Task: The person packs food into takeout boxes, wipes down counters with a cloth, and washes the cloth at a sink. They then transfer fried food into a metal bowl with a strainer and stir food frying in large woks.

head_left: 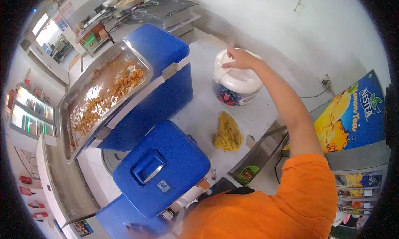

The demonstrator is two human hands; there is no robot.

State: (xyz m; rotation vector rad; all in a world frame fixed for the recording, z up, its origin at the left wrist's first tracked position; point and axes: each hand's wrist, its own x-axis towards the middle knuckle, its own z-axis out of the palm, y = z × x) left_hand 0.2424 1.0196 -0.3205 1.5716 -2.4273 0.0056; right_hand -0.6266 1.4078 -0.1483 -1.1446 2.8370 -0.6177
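Observation:
My right hand [241, 59] reaches over a rice cooker [230, 86] with a white domed lid and a dark floral band. Its thumb and index finger are apart at the top of the lid, with nothing visible between them. A crumpled yellow cloth [228, 133] lies on the white tabletop [199, 89] on the near side of the cooker. At the bottom edge, a dark blurred shape that seems to be my left hand [139, 230] is against a blue cooler box [120, 216]; its fingers cannot be made out.
A metal tray [146, 71] with leftover brown rice rests tilted on a large blue cooler [174, 89]. The smaller cooler's blue lid [183, 156] is nearby. A green bowl [247, 175] sits in a narrow recess. A Nestea dispenser [353, 114] stands at right.

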